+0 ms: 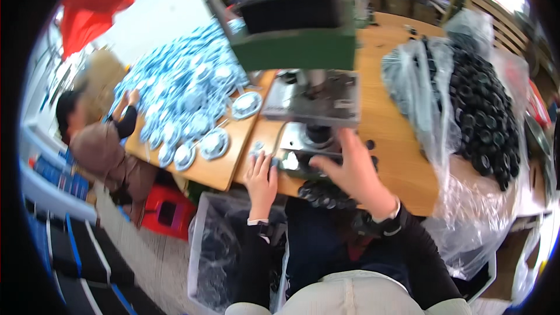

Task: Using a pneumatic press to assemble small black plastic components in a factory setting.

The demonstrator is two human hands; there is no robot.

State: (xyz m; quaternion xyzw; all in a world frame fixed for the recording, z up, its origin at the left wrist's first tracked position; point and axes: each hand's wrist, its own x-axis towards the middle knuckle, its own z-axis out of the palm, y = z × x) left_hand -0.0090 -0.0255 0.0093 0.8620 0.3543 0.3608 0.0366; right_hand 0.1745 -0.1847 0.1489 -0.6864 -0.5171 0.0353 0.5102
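Observation:
A bench press with a green head (294, 51) stands on the wooden table in front of me. Beneath its ram, a round black part (319, 133) sits on the shiny metal base (291, 143). My right hand (357, 175) is at the right of that part, its thumb and fingers spread apart. Whether a fingertip touches the part is hard to make out. Left of the base, my left hand (262, 179) lies flat with fingers stretched, beside a small pale piece (256, 147) on the table. Several black round caps (326, 194) are lined up at the table's front edge.
To the right, a plastic bag (434, 111) spills many black round parts (481, 116). At the left lies a heap of light-blue corded pieces (186, 90). Another person (108, 146) works there, near a red stool (166, 210). A plastic-lined bin (219, 251) stands below the table.

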